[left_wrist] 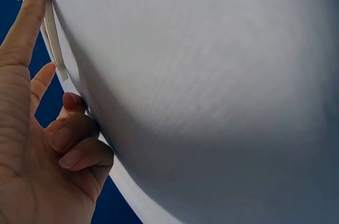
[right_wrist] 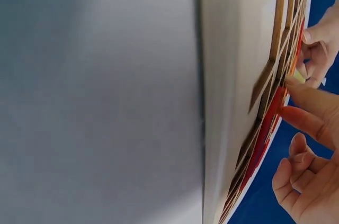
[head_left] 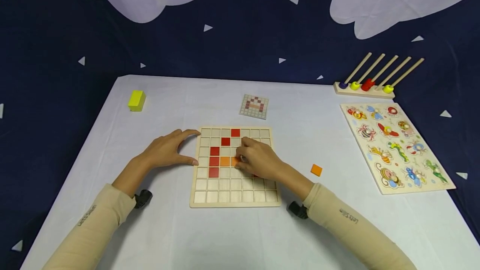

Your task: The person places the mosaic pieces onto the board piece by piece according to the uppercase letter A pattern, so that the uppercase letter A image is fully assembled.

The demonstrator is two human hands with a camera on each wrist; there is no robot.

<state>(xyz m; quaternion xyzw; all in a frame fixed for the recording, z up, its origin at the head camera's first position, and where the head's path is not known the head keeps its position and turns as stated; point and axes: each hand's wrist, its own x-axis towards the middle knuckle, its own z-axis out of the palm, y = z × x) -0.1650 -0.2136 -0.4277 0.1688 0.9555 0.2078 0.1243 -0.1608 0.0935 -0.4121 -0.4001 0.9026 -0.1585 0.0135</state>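
A wooden grid board [head_left: 232, 204] lies on the white table, with several red tiles [head_left: 213, 161] and an orange tile [head_left: 225, 161] in its cells. My left hand [head_left: 165, 149] spreads thumb and forefinger along the board's left edge, touching its frame. In the left wrist view, the other fingers [left_wrist: 79, 134] curl loosely beside it. Over the middle of the board, my right hand [head_left: 260, 159] pinches a second orange square tile [head_left: 234, 161] at its cell, right of the first. The right hand covers several cells and part of a red tile.
A loose orange tile [head_left: 316, 170] lies right of the board. Behind it is a pattern card [head_left: 254, 106]. A yellow block [head_left: 136, 101] stands back left. At the right are an insect puzzle board [head_left: 397, 149] and a peg stand with beads [head_left: 363, 91].
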